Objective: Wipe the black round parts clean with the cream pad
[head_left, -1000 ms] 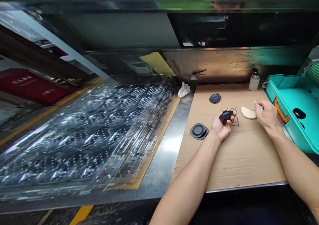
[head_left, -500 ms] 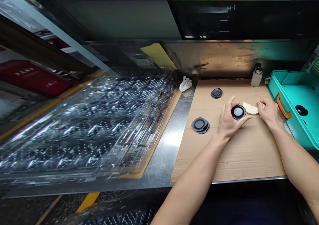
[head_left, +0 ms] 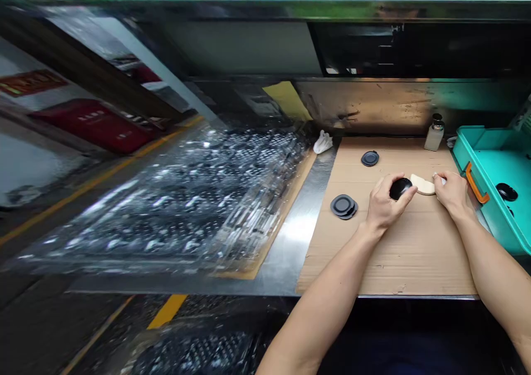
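Note:
My left hand grips a round black plastic part at its edges, between thumb and fingers. The part's smooth, glossy domed side faces me. My right hand is closed in a pinch on a small white scrap, cloth or paper, mostly hidden by the fingers. Between the two hands lies a cream-coloured, curved pad on the cardboard sheet. To the left of my left hand are dark grey round-cornered discs, overlapping each other. Another dark disc lies farther back.
A small pump bottle stands at the back. On the right is a teal bin with an orange handle, holding black parts. Stacked clear plastic trays fill the left side. A crumpled white tissue lies behind the cardboard's left corner.
The black part in my left hand has turned over, from its rimmed face with a grey centre to its glossy domed side. My right hand keeps its pinch. The camera view has shifted.

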Motion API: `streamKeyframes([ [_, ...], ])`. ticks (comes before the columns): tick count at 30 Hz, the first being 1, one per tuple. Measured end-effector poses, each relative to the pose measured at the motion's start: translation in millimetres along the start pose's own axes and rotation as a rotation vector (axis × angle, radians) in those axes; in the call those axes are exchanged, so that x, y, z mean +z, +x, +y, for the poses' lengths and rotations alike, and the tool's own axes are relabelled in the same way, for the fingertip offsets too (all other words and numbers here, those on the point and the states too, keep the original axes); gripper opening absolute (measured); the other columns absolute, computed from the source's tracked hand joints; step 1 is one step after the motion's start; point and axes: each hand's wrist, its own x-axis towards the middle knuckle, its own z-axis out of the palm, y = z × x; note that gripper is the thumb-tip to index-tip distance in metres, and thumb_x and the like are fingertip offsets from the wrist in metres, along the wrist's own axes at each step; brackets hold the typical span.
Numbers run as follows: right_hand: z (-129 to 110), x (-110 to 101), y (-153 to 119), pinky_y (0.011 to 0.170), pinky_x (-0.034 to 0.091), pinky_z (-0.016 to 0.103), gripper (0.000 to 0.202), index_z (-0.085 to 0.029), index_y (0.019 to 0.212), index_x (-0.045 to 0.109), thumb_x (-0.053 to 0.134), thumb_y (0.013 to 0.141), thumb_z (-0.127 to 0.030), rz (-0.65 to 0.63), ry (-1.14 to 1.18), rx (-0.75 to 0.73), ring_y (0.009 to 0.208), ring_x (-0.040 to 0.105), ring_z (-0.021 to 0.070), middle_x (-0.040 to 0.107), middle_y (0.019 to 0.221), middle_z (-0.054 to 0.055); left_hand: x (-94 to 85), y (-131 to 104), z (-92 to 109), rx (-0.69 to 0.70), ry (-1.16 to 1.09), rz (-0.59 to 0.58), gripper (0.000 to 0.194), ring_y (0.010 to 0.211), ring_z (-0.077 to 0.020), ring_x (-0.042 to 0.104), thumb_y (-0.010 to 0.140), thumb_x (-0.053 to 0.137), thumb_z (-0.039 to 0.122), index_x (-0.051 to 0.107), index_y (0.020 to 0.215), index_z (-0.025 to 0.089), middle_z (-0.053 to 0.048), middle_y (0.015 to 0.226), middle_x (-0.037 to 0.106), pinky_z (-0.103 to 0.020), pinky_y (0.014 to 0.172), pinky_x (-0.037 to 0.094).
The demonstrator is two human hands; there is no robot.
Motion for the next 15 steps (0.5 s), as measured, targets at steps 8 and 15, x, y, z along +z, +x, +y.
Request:
streamKeyframes([
  [8, 0, 8, -3, 0.078, 0.044, 0.034, 0.032, -0.019, 0.101, 0.077, 0.052, 0.093, -0.037, -0.01, 0.042, 0.029, 0.093, 0.066, 0.0269, 0.073, 0.102, 0.014, -118.3, 13, -1, -0.221, 0.862, 0.325, 0.041, 0.075, -0.0213, 0.062, 0.101, 0.039, 0.05, 0.05, 0.071, 0.023, -0.005, 0.072, 0.065, -0.03, 0.072, 0.042],
  [15, -12, -5, -13, 0.082, 0.044, 0.033, 0.031, -0.019, 0.107, 0.075, 0.048, 0.098, -0.033, -0.092, 0.03, 0.092, 0.097, 0.065, 0.0257, 0.073, 0.107, 0.014, -111.0, 7, -30, -0.274, 1.337, -0.073, 0.042, 0.099, -0.0337, 0.07, 0.101, 0.029, 0.045, 0.06, 0.093, 0.018, -0.02, 0.103, 0.073, -0.038, 0.081, 0.047],
])
